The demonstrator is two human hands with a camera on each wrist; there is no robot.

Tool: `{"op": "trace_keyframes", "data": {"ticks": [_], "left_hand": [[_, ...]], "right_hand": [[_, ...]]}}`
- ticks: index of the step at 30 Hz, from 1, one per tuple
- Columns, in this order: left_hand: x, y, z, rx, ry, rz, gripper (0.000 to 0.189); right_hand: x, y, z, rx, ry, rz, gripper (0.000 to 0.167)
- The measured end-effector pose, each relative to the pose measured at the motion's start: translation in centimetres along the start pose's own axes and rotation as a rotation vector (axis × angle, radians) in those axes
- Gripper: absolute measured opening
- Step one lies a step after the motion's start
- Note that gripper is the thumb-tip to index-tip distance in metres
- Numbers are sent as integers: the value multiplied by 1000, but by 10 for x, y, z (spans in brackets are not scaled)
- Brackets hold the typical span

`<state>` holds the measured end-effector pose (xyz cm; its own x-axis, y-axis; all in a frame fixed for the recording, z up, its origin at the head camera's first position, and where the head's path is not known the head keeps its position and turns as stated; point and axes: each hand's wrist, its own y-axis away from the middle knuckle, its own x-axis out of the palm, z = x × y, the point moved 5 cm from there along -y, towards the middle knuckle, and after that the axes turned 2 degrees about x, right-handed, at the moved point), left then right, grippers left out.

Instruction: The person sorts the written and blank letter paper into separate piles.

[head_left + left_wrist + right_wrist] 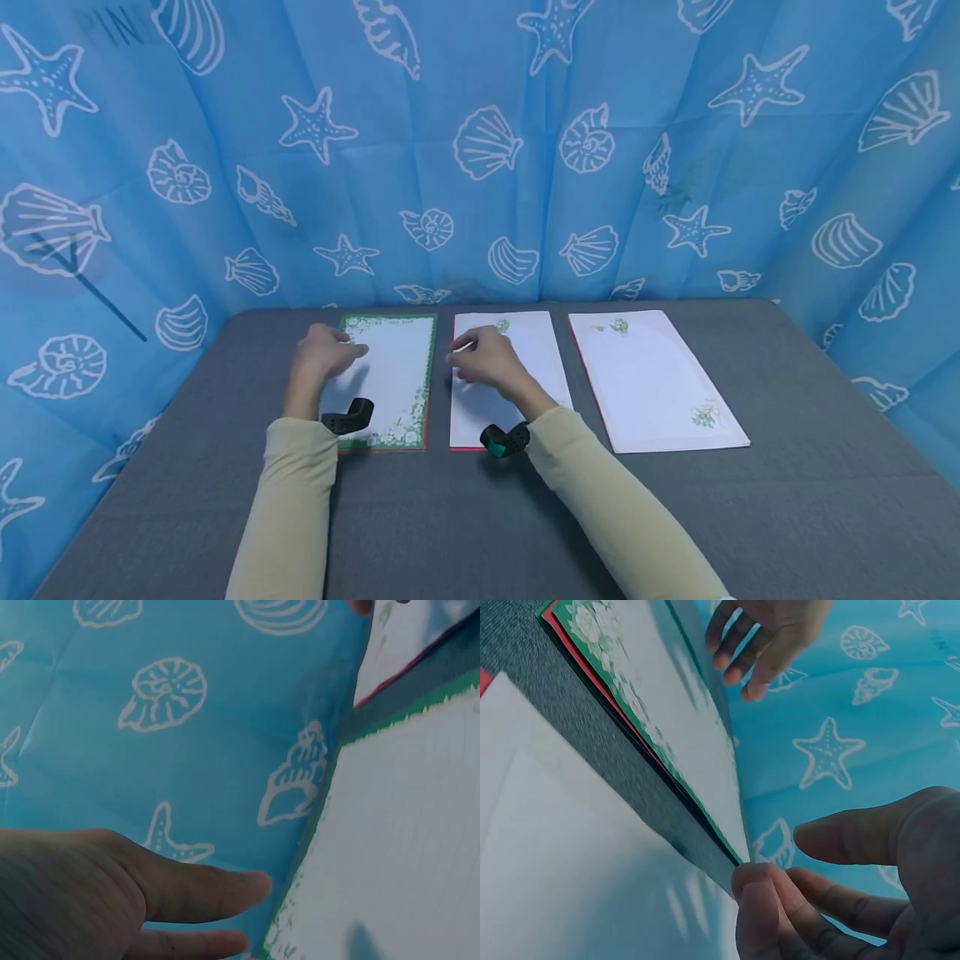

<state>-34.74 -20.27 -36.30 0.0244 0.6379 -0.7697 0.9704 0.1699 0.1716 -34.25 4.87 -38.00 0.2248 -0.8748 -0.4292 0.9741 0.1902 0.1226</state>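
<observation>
My left hand (324, 354) hovers over the left part of a stack of paper (393, 379) with a green floral border. Its thumb and fingers are apart and hold nothing, as the left wrist view also shows of this hand (142, 896). My right hand (487, 358) is above the middle stack of white paper (536, 358), which has a small green plant print at its top. In the right wrist view a gap shows between the thumb and bent fingers of the right hand (840, 885), with nothing between them. Red edges show under the sheets.
To the right lies a third white paper stack (660, 383) with green leaf prints at two corners. All three stacks lie on a dark grey table (420, 525). A blue curtain (450, 167) with shells and starfish hangs behind the table and along its sides.
</observation>
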Motion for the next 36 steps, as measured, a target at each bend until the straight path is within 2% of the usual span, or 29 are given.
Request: {"op": "trace_keyframes", "data": {"ticks": [2, 8, 16, 23, 32, 36], "left_hand": [[3, 1, -6, 25, 15, 26, 57], [18, 2, -21, 56, 59, 72, 54], [38, 5, -40, 133, 158, 125, 51], [54, 7, -51, 161, 171, 171, 48], [70, 11, -63, 206, 191, 194, 46], [75, 11, -66, 238, 208, 184, 43]], "right_hand": [[-5, 0, -2, 1, -2, -12, 28], [-22, 4, -9, 3, -8, -49, 31], [-44, 10, -18, 19, -19, -83, 32], [-62, 14, -30, 17, -35, -98, 33], [-82, 20, -43, 36, -41, -126, 34], [-90, 20, -49, 43, -31, -149, 34]]}}
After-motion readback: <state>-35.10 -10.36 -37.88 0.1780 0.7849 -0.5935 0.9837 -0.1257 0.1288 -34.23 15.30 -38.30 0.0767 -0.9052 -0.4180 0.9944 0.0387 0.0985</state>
